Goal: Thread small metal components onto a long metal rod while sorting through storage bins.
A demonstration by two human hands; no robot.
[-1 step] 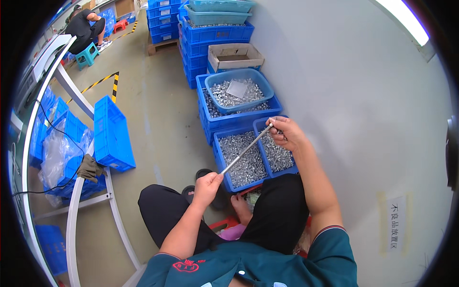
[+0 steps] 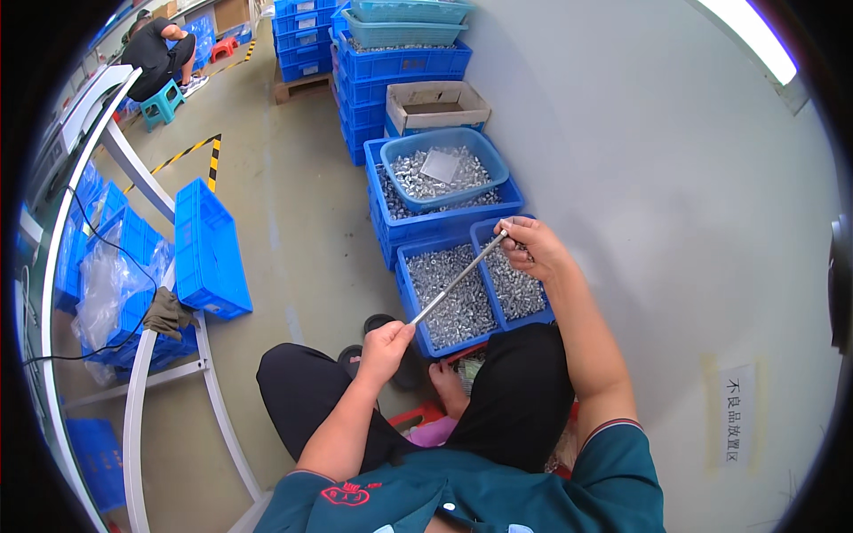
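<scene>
**Metal rod held over bins of small parts**

Head view: the left hand [image 2: 384, 345] pinches the lower end of a thin metal rod [image 2: 458, 277], grip closed on it. The right hand [image 2: 531, 247] clamps the upper end. The rod slants above two blue bins [image 2: 407, 266] filled with small silvery parts, beside a grey wall [image 2: 675, 222].

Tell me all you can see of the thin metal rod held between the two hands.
The metal rod is thin, straight and silvery, plain along its length as far as the picture shows. It runs on a slant, low end near the body, high end further out. The left hand pinches its lower end at the fingertips; the right hand grips its upper end. It hangs above a blue bin filled with small shiny metal parts, not touching them.
</scene>
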